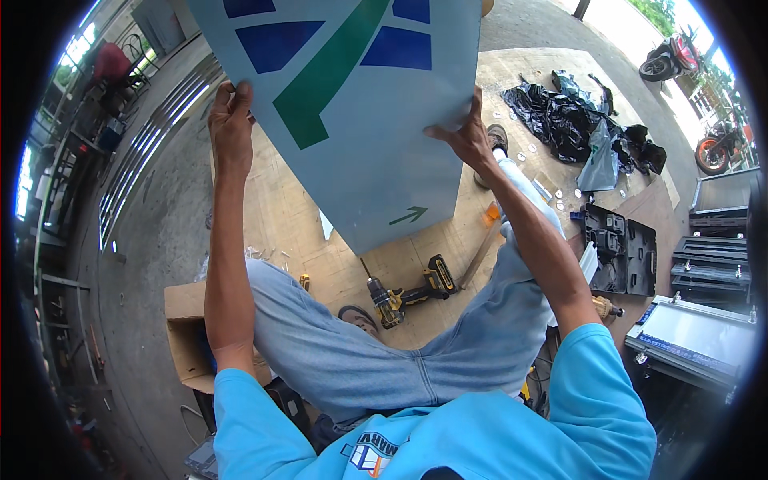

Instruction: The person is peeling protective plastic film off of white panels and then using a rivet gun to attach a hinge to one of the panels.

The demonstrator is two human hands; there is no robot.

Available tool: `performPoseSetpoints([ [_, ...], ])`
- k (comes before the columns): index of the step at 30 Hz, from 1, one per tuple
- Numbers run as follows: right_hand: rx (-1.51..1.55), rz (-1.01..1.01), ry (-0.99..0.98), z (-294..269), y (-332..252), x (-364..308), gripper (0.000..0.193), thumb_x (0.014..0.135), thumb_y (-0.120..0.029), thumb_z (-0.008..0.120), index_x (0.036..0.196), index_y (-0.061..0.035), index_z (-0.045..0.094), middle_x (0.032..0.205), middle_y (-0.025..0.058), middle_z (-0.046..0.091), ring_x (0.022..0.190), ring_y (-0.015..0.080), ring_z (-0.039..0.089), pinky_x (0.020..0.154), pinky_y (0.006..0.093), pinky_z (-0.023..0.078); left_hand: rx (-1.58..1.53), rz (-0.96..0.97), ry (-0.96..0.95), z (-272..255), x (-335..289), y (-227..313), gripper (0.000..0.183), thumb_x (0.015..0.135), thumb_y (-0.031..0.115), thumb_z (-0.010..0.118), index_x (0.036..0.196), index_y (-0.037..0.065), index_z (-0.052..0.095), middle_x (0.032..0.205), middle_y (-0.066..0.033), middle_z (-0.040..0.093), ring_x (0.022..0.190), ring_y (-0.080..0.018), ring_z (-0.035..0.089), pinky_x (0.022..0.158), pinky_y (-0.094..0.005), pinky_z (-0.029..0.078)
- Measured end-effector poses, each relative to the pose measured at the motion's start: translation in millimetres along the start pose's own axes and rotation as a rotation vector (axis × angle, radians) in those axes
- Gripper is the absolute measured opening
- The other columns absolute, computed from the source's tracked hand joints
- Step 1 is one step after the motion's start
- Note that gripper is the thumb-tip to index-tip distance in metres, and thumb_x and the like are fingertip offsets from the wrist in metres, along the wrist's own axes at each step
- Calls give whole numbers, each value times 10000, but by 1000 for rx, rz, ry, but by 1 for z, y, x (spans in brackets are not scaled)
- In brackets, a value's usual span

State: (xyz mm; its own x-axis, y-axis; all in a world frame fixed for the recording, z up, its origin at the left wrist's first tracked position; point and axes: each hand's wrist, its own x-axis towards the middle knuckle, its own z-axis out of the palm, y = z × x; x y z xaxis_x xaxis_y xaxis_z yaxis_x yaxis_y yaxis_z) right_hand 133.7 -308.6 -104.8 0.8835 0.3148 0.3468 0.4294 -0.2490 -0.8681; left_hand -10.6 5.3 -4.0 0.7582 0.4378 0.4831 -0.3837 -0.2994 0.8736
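I am holding up a large pale blue sign panel (384, 152) with dark blue shapes, a green band and a small green arrow. My left hand (230, 120) grips its left edge. My right hand (462, 132) grips its right edge, fingers on the face. The panel's lower corner hangs above a plywood sheet (280, 216) on the floor. Below it lies a yellow and black cordless drill (408, 294) between my feet.
An open black tool case (620, 252) lies right, black plastic bags (572, 120) beyond it. A cardboard box (186, 332) sits at my left leg. Metal frames (704, 320) lie at the right. Two motorbikes (672, 56) stand far right, and corrugated metal sheets (152, 144) lie left.
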Motion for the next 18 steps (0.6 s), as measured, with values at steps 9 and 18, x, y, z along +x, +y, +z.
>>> performPoseSetpoints([
  [9, 244, 130, -95, -21, 19, 2, 775, 645, -134, 806, 1303, -45, 407, 1045, 157, 644, 932, 245, 636, 857, 351, 503, -220, -9, 103, 5, 7, -5, 234, 934, 318, 543, 1031, 106, 558, 1034, -28, 612, 997, -140, 568, 911, -335, 442],
  [18, 44, -191, -73, -72, -124, -47, 295, 751, -166, 724, 1015, -43, 673, 826, 82, 689, 748, 156, 652, 680, 284, 520, -694, -1, 186, 7, 65, -22, 276, 996, 221, 397, 1176, 36, 497, 1110, -62, 570, 987, -198, 578, 805, -328, 474],
])
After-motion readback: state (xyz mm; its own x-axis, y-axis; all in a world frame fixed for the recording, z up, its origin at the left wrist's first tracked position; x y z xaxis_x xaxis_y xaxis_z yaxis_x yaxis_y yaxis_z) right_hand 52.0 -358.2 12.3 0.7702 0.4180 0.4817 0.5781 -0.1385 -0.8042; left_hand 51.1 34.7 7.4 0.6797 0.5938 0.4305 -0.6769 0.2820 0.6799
